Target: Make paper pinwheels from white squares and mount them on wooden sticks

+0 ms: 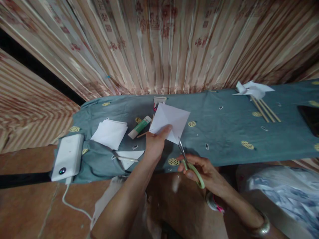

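My left hand (156, 142) pinches a creased white paper square (169, 121) by its lower left edge, thumb on top, and holds it up over a teal cloth-covered table (224, 132). My right hand (203, 171) grips green-handled scissors (190, 164). Their blades point up at the bottom corner of the paper square and touch it.
On the cloth lie a stack of white paper (109, 132), a green glue stick (139, 127), a folded paper piece (128, 156), a white power bank (68, 156) with a cable, and at the far right paper pinwheels on wooden sticks (256, 94). A striped curtain (159, 43) hangs behind.
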The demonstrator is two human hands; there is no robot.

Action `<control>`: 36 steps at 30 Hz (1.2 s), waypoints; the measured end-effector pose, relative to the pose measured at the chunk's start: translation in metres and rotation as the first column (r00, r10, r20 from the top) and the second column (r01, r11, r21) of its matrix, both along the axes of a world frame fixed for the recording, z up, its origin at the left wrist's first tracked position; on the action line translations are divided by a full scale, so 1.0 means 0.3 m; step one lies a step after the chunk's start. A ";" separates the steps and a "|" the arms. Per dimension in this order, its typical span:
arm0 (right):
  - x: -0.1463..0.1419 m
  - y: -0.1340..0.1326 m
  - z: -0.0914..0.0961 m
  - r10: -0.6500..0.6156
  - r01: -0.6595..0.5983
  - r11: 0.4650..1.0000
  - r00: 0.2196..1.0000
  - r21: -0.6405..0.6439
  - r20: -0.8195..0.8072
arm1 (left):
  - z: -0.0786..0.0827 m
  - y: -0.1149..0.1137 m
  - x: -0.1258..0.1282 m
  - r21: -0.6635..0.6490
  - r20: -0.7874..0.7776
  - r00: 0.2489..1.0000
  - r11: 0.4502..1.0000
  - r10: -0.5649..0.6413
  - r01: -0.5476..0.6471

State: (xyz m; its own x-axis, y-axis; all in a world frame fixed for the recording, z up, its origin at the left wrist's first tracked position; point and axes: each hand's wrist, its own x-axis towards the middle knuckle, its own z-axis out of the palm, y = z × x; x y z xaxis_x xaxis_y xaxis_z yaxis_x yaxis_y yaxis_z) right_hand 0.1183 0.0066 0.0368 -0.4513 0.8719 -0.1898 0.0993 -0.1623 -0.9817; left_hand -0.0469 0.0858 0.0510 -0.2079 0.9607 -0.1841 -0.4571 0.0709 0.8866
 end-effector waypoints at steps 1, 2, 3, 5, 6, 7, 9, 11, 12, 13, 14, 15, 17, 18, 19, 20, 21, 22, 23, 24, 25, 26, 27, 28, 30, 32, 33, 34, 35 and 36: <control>0.004 0.001 0.001 0.000 0.000 1.000 1.000 -0.002 0.002 | -0.003 0.000 0.005 0.008 -0.005 1.000 1.000 -0.010 0.010; 0.009 0.001 0.003 -0.001 0.001 1.000 1.000 -0.005 0.001 | -0.006 0.000 0.011 0.012 -0.011 1.000 1.000 -0.021 0.021; 0.012 0.000 0.004 -0.005 0.005 1.000 1.000 -0.010 -0.001 | -0.009 0.000 0.017 0.012 -0.020 0.999 1.000 -0.028 0.029; 0.018 0.000 0.008 -0.019 0.019 1.000 1.000 -0.016 -0.008 | -0.011 0.000 0.029 0.002 -0.037 0.999 0.999 -0.036 0.036; 0.021 0.000 0.010 -0.026 0.026 0.999 1.000 -0.018 -0.010 | -0.011 -0.001 0.036 -0.004 -0.043 0.998 0.999 -0.038 0.038; 0.022 0.000 0.012 -0.031 0.030 0.999 0.999 -0.020 -0.010 | -0.011 -0.001 0.041 -0.009 -0.048 0.998 0.999 -0.040 0.040; 0.025 0.002 0.017 -0.040 0.040 0.999 0.999 -0.020 -0.013 | -0.008 -0.002 0.050 -0.023 -0.062 0.997 0.999 -0.040 0.039; 0.026 0.005 0.022 -0.047 0.047 0.999 0.999 -0.018 -0.016 | -0.006 -0.003 0.055 -0.037 -0.081 0.996 0.999 -0.038 0.035; 0.026 0.007 0.024 -0.050 0.050 0.999 0.999 -0.015 -0.017 | -0.006 -0.003 0.057 -0.040 -0.087 0.996 0.999 -0.037 0.034; 0.026 0.008 0.026 -0.053 0.052 0.999 0.998 -0.012 -0.018 | -0.005 -0.003 0.058 -0.038 -0.089 0.995 0.999 -0.036 0.033; 0.025 0.009 0.028 -0.054 0.054 0.999 0.998 -0.009 -0.019 | -0.005 -0.003 0.059 -0.033 -0.086 0.996 0.999 -0.037 0.034; 0.025 0.009 0.029 -0.055 0.055 0.998 0.998 -0.006 -0.021 | -0.004 -0.004 0.060 -0.027 -0.081 0.996 0.999 -0.038 0.036; 0.024 0.009 0.030 -0.063 0.063 0.998 0.998 0.000 -0.023 | -0.003 -0.004 0.061 -0.020 -0.071 0.997 0.999 -0.038 0.037; 0.023 0.009 0.029 -0.065 0.065 0.998 0.998 0.001 -0.021 | -0.002 -0.004 0.061 -0.020 -0.070 0.997 0.999 -0.037 0.036; 0.023 0.009 0.028 -0.064 0.064 0.998 0.998 0.002 -0.017 | -0.001 -0.004 0.061 -0.021 -0.070 0.997 0.999 -0.035 0.033; 0.023 0.008 0.027 -0.063 0.063 0.998 0.998 0.002 -0.011 | -0.001 -0.004 0.061 -0.020 -0.071 0.997 0.999 -0.031 0.030; 0.024 0.007 0.025 -0.058 0.058 0.998 0.998 0.002 -0.007 | -0.001 -0.004 0.061 -0.019 -0.072 0.997 0.999 -0.029 0.028; 0.025 0.006 0.022 -0.052 0.052 0.999 0.999 0.001 -0.005 | -0.003 -0.003 0.060 -0.017 -0.072 0.997 1.000 -0.028 0.026; 0.026 0.006 0.020 -0.047 0.047 0.999 0.999 0.000 -0.007 | -0.005 -0.003 0.059 -0.013 -0.071 0.997 1.000 -0.029 0.028; 0.026 0.005 0.018 -0.045 0.045 0.999 0.999 -0.002 -0.013 | -0.008 -0.002 0.057 -0.006 -0.070 0.997 1.000 -0.031 0.030; 0.027 0.004 0.016 -0.047 0.046 0.999 0.999 -0.005 -0.019 | -0.013 -0.002 0.056 0.001 -0.073 0.997 0.999 -0.033 0.034; 0.027 0.004 0.015 -0.048 0.048 0.999 0.999 -0.008 -0.024 | -0.017 -0.002 0.054 0.007 -0.081 0.996 0.999 -0.035 0.036; 0.026 0.004 0.014 -0.051 0.051 0.999 0.998 -0.010 -0.027 | -0.022 -0.002 0.052 0.014 -0.092 0.995 0.999 -0.037 0.038; 0.026 0.004 0.013 -0.053 0.053 0.999 0.998 -0.011 -0.029 | -0.027 -0.002 0.051 0.018 -0.101 0.994 0.999 -0.039 0.041; 0.023 0.006 0.013 -0.058 0.058 0.998 0.998 -0.010 -0.029 | -0.032 -0.002 0.049 0.018 -0.112 0.993 0.999 -0.043 0.045; 0.021 0.007 0.014 -0.064 0.064 0.998 0.998 -0.008 -0.024 | -0.032 -0.003 0.048 0.012 -0.106 0.993 0.999 -0.043 0.044; 0.020 0.008 0.015 -0.067 0.067 0.998 0.998 -0.008 -0.021 | -0.030 -0.003 0.048 0.011 -0.101 0.994 0.999 -0.040 0.041; 0.020 0.008 0.015 -0.071 0.071 0.997 0.997 -0.007 -0.017 | -0.027 -0.003 0.049 0.011 -0.096 0.995 0.999 -0.035 0.036; 0.019 0.008 0.015 -0.076 0.076 0.997 0.997 -0.006 -0.014 | -0.024 -0.003 0.049 0.011 -0.091 0.995 0.999 -0.030 0.031; 0.019 0.008 0.015 -0.081 0.081 0.997 0.997 -0.007 -0.011 | -0.022 -0.003 0.048 0.010 -0.087 0.996 1.000 -0.026 0.027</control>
